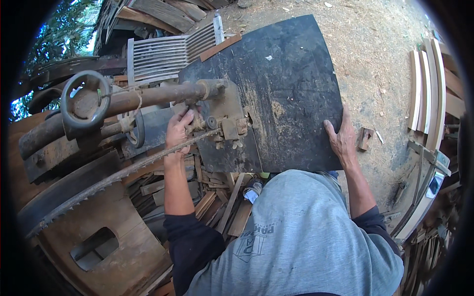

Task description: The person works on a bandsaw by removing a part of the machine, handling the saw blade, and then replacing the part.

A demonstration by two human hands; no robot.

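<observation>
A bandsaw stands in front of me, its dark, sawdust-streaked table (296, 93) spreading out beyond my waist. My right hand (343, 138) grips the table's right edge, thumb on top and fingers along the side. Behind the toothed saw blade (123, 172), my left hand (180, 129) is closed beside the rusty blade guide (229, 129). What its fingers hold is hidden by the guide parts. The blade runs from the lower left up to the guide. Above my left hand, a rusty guide arm (158, 96) reaches over the table.
A round handwheel (85, 104) sits on the saw at left. A slatted wooden piece (158, 58) lies beyond the table, with stacked boards (163, 15) farther back. Wood offcuts (212, 182) are heaped under the saw. Curved wooden strips (427, 93) stand at right; a small wooden block (365, 139) lies on the ground.
</observation>
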